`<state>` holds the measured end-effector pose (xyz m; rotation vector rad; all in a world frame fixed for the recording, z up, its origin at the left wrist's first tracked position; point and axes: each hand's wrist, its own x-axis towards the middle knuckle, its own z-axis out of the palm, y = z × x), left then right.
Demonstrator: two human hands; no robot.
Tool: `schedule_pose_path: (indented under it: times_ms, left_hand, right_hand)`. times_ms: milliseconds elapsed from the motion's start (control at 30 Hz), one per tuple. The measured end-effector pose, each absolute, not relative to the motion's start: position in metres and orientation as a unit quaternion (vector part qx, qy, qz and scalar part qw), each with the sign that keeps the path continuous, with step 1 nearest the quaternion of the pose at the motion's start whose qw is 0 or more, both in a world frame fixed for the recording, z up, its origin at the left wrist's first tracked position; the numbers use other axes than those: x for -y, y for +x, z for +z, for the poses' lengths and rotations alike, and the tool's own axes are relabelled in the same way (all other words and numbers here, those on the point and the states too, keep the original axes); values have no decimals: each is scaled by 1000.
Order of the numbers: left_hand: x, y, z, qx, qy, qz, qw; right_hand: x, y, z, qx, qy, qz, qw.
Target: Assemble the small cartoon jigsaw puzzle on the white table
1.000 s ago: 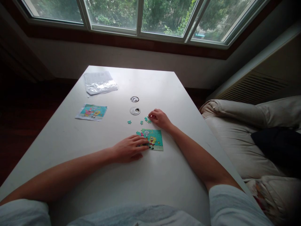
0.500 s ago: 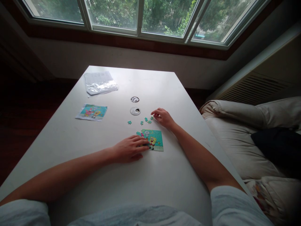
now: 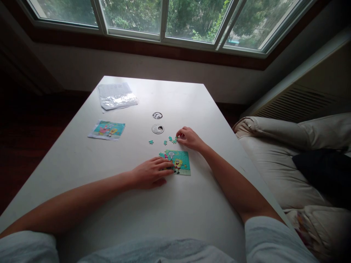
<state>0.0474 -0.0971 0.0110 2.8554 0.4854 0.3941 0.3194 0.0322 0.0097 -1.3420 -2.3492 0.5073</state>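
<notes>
My left hand (image 3: 154, 171) lies flat, fingers spread, over the left part of a jigsaw puzzle (image 3: 184, 160) with a cartoon picture on a teal ground. The hand hides the puzzle's lower left area, while its upper left edge looks uneven. Beyond the puzzle, my right hand (image 3: 189, 138) has its thumb and fingertips closed around a small teal puzzle piece at the right end of a group. Loose puzzle pieces (image 3: 165, 143) lie just left of that hand, and another single piece (image 3: 151, 142) sits farther left.
A cartoon reference picture (image 3: 107, 130) lies on the white table (image 3: 90, 171) at left. Behind it are papers in a clear plastic sleeve (image 3: 117, 96). Two round metallic discs (image 3: 157, 128) are near the middle. A beige sofa (image 3: 263, 160) stands along the right side.
My right hand has lowered slightly, and its fingertips have come together on the rightmost puzzle piece. My left hand stays on the puzzle.
</notes>
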Motion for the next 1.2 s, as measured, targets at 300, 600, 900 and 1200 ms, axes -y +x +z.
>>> schedule_pose_path:
  times_ms: [300, 600, 900, 1200]
  left_hand:
    - [97, 47, 14, -166, 971, 131, 112]
    - [97, 48, 13, -168, 970, 135, 116]
    - [94, 49, 15, -174, 969, 129, 120]
    - [86, 47, 13, -196, 963, 131, 130]
  right_hand:
    - [-21, 307, 12, 778, -426, 371, 274]
    - [-22, 296, 4, 796, -458, 239, 315]
    - [-40, 288, 2, 817, -442, 233, 289]
    - [-60, 273, 3, 843, -458, 165, 229]
